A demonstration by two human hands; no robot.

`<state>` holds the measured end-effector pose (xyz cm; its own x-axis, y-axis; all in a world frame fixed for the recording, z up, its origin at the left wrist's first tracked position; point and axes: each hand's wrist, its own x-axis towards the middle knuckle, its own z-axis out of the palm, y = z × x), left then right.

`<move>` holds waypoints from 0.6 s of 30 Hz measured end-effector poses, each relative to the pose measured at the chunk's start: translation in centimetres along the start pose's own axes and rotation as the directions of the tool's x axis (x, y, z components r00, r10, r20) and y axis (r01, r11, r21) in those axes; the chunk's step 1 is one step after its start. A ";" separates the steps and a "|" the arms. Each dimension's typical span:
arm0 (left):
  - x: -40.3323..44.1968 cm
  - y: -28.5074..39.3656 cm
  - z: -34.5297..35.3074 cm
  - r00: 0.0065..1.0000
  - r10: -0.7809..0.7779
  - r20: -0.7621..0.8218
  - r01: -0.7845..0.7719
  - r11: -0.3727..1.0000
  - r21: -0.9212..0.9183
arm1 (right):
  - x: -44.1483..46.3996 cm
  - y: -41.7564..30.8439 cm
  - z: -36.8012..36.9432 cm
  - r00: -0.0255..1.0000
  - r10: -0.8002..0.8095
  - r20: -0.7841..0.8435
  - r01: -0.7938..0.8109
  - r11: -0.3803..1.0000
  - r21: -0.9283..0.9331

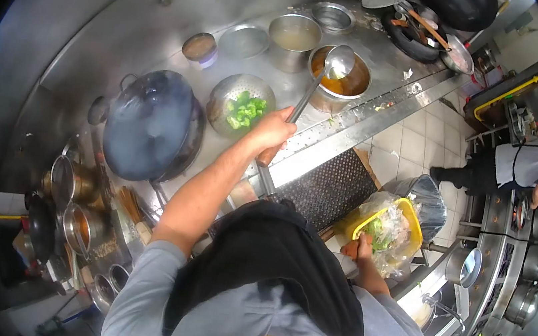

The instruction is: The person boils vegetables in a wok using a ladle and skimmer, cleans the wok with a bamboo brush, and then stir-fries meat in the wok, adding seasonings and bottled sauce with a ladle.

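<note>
My left hand (275,132) is wrapped round the handle of a long ladle (309,94). The ladle's round bowl is over a steel pot of orange-brown liquid (355,84). Close to that hand, a perforated metal strainer (222,88) holds green broccoli florets (245,110). Lower right, my right hand (359,247) is closed at the near rim of a yellow plastic container (417,221). Clear plastic and leafy greens (379,230) lie in it. My fingertips there are partly hidden.
A large dark wok (148,126) steams at left. Along the steel counter stand a pot of pale liquid (294,37) and a metal bowl (243,42). A lined bin (431,205) stands beside the yellow container. Another person (528,166) works at the far right.
</note>
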<state>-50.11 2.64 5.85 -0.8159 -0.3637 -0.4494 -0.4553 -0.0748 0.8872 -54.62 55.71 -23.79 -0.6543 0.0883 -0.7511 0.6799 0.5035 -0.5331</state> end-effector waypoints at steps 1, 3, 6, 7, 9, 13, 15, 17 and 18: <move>-0.1 0.1 -0.2 0.999 -0.013 0.049 0.018 0.994 -0.105 | 0.3 0.9 -0.3 0.999 0.011 -0.041 -0.014 0.998 -0.057; -0.4 0.3 -0.6 0.989 -0.018 0.144 0.063 0.948 -0.313 | -0.7 1.1 -0.1 0.999 0.032 0.035 -0.032 0.999 -0.006; -2.2 0.1 -0.9 0.993 -0.011 0.118 0.068 0.873 -0.484 | -0.8 0.2 1.5 0.981 -0.135 0.137 0.140 0.990 -0.028; -3.1 0.0 -1.3 0.994 -0.015 0.108 0.073 0.829 -0.554 | -0.8 -0.1 2.3 0.960 -0.218 0.175 0.230 0.972 -0.048; -5.5 0.0 -2.6 0.996 -0.025 0.081 0.074 0.726 -0.684 | -2.3 -3.2 3.9 0.944 -0.272 0.189 0.302 0.941 -0.153; -12.6 -1.4 -7.5 0.990 0.063 0.129 0.087 0.452 -0.888 | -1.7 -7.3 8.3 0.821 -0.394 0.413 0.422 0.906 0.026; -17.2 -3.4 -9.9 0.999 0.042 0.010 -0.009 0.443 -0.897 | -4.6 -11.8 10.9 0.696 -0.381 0.608 0.337 0.922 0.192; -22.7 -4.8 -11.9 0.988 -0.050 -0.146 -0.103 0.492 -0.865 | -8.2 -15.4 13.9 0.714 -0.445 0.541 0.361 0.896 0.259; -24.8 -6.4 -13.1 0.981 -0.059 -0.186 -0.130 0.513 -0.849 | -9.3 -17.0 15.1 0.723 -0.415 0.552 0.323 0.910 0.261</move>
<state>-22.27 0.00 12.71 -0.7073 -0.5246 -0.4738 0.1750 -0.7793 0.6017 -55.05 33.41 -13.59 -0.5725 -0.6199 -0.5366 0.4932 0.2625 -0.8294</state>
